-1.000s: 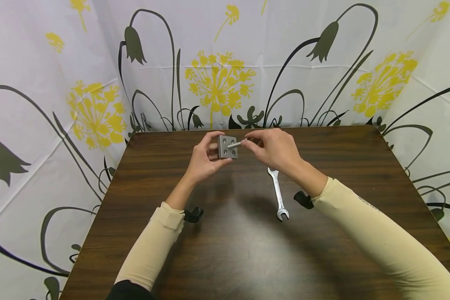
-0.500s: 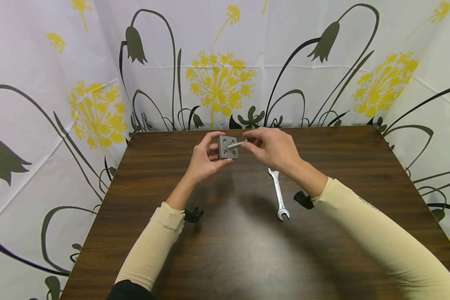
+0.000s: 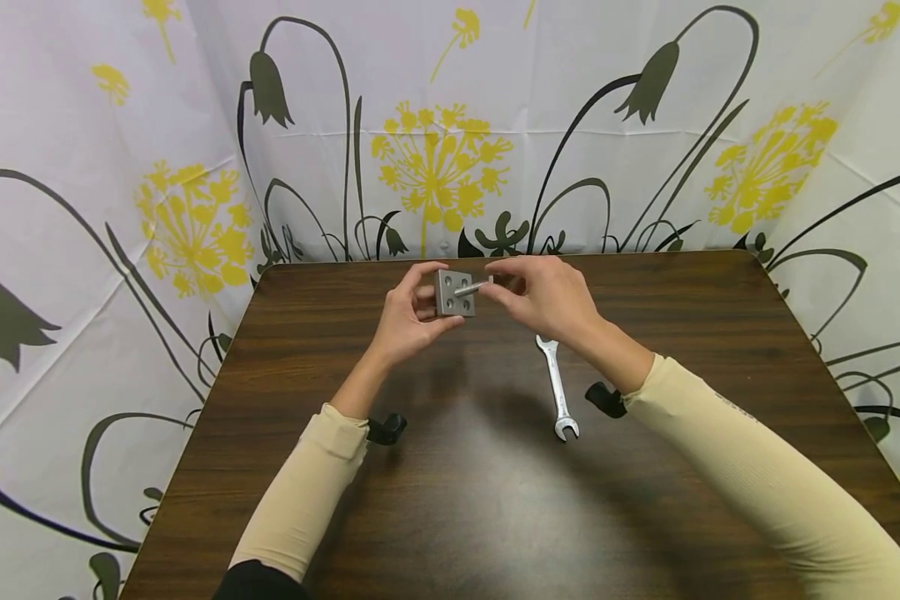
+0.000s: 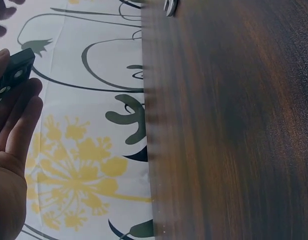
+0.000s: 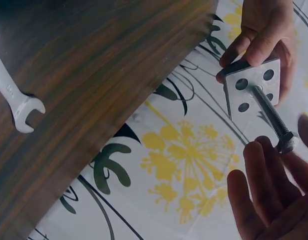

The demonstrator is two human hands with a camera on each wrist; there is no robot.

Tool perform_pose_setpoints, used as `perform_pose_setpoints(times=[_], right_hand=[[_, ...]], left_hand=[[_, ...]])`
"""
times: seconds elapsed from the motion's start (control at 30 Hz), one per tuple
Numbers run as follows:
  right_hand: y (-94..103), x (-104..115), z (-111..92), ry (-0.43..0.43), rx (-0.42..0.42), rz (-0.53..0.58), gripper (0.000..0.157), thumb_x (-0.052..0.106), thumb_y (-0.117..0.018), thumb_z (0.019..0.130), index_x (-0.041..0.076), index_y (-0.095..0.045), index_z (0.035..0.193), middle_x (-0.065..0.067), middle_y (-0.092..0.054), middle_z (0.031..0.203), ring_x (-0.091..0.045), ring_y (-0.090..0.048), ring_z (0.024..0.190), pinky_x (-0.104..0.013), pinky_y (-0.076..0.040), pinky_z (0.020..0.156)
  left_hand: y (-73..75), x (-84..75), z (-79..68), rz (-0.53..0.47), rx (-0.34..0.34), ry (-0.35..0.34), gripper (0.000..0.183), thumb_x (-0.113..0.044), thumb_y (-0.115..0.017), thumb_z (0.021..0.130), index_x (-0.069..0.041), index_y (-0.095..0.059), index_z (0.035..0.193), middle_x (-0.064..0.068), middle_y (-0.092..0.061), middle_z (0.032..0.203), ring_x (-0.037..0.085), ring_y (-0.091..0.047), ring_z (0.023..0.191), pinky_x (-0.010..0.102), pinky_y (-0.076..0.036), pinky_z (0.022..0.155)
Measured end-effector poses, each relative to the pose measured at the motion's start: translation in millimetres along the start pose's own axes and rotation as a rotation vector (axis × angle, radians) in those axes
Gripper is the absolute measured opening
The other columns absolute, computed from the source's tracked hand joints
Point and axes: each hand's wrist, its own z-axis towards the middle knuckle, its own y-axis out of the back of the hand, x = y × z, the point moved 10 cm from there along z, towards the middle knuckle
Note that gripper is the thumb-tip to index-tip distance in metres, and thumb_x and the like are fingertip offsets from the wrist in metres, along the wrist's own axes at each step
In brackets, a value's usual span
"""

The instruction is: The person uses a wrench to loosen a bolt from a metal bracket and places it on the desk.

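A square grey metal block (image 3: 455, 293) with several round holes is raised over the far part of the table. My left hand (image 3: 405, 321) grips it by its edges, thumb below and fingers above and behind. From the middle of its face a threaded hex bolt (image 5: 270, 112) sticks out, at a slant in the right wrist view. My right hand (image 3: 551, 296) has thumb and fingertips around the bolt's head, other fingers loosely extended beneath. In the left wrist view the block (image 4: 16, 72) shows only in part, at the left edge.
A double open-ended wrench (image 3: 557, 390) lies on the dark wooden table (image 3: 450, 500), below the right hand. Behind the table's far edge hangs a white curtain (image 3: 540, 100) with flower prints. Black wrist mounts (image 3: 606, 400) stick out under both forearms.
The right fingertips shift slightly about the bolt's head. The left hand and block stay almost in place, and the wrench has not moved.
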Motion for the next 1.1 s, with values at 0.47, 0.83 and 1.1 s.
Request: perform_pose_setpoints(times=[0.47,0.83,1.1], right_hand=[[2.2,2.8,-2.6,0.029,-0.005,-0.013,0.029,0.033,-0.073,0.089,0.023,-0.073,0.117,0.009,-0.070,0.090,-0.008,-0.065,0.078,-0.036,-0.050,0.061],[2.4,1.7,-2.1,0.027,0.016,0.002,0.023,0.028,-0.074,0.089,0.022,-0.075,0.111,0.008,-0.070,0.089,-0.009,-0.064,0.077,-0.035,-0.050,0.062],[3.5,-1.3,-2.0,-0.009,-0.008,-0.031,0.030,0.043,-0.068,0.091,0.023,-0.075,0.112,0.010,-0.070,0.082,-0.007,-0.063,0.073,-0.035,-0.048,0.057]], left_hand=[[-2.6,2.1,0.2,0.017,0.013,0.002,0.069,0.015,-0.079,0.072,0.004,-0.046,0.131,0.029,-0.067,0.107,0.040,-0.068,0.095,0.051,-0.057,0.080],[-3.1,0.7,0.4,0.021,0.011,0.010,0.069,0.016,-0.079,0.071,0.004,-0.046,0.131,0.030,-0.067,0.107,0.040,-0.068,0.094,0.051,-0.057,0.080],[-3.1,-0.8,0.3,0.027,0.006,0.004,0.069,0.016,-0.079,0.071,0.004,-0.046,0.131,0.030,-0.067,0.107,0.040,-0.068,0.096,0.047,-0.057,0.080]])
